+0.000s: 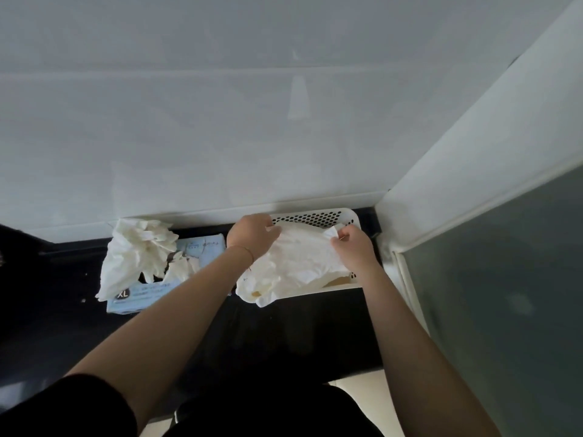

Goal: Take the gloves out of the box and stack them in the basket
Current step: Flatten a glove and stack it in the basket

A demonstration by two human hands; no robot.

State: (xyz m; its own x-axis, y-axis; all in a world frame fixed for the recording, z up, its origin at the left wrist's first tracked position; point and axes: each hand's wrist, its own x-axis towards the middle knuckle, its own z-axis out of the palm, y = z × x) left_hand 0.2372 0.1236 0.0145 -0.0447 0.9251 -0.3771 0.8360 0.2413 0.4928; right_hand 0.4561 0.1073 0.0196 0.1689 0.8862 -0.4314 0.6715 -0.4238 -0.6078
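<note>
A pale blue glove box point(148, 291) marked XL lies on the dark counter at the left, with a bunch of white gloves point(138, 250) spilling out of its top. To its right a white perforated basket point(318, 217) stands against the wall and holds a pile of white gloves point(296, 263) that hangs over its near edge. Both hands are over the basket. My left hand point(252, 234) pinches the left end of the top glove, and my right hand point(355, 247) pinches its right end.
A white wall rises right behind the counter point(284, 335). On the right, a white frame with a frosted glass panel point(504, 294) closes in the corner beside the basket. My dark clothing fills the bottom of the view.
</note>
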